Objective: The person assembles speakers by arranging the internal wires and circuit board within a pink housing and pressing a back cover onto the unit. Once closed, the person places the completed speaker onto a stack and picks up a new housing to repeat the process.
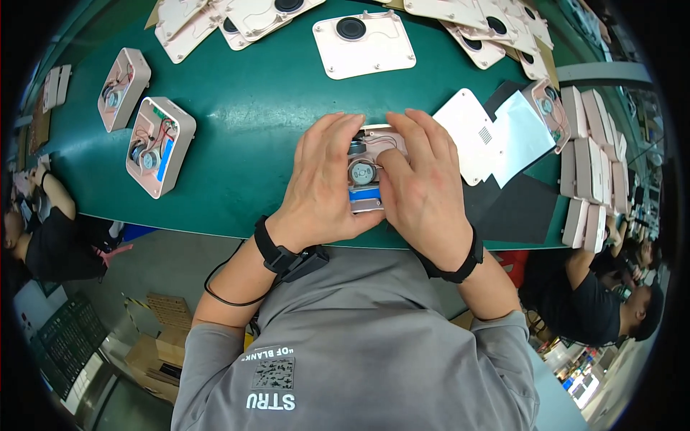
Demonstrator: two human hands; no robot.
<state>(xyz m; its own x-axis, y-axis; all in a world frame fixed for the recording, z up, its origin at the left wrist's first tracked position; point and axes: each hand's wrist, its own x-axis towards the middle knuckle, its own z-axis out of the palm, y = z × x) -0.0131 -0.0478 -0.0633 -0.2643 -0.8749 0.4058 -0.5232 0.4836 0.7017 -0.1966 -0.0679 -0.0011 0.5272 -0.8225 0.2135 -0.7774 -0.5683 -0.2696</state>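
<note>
A small pale pink housing (pixel 368 206) lies between my hands at the front middle of the green table, its inside facing up. Within it show a round silver speaker-like part (pixel 361 172), a flat blue block (pixel 365 193) and thin dark and red wires. My left hand (pixel 316 176) is closed along the housing's left side, thumb at the near edge. My right hand (pixel 425 183) grips the right side, with some fingers bent over the inside; their tips are partly hidden. Just right of that hand lies a white panel (pixel 467 136) with a patch of small holes.
Two similar open housings (pixel 162 147) (pixel 123 90) stand at the left. Pale panels with black rings (pixel 364 44) lie along the far side. Black sheets (pixel 519 212), a whitish sheet (pixel 521 136) and stacked pale housings (pixel 589 165) are at the right. Other people sit at both sides.
</note>
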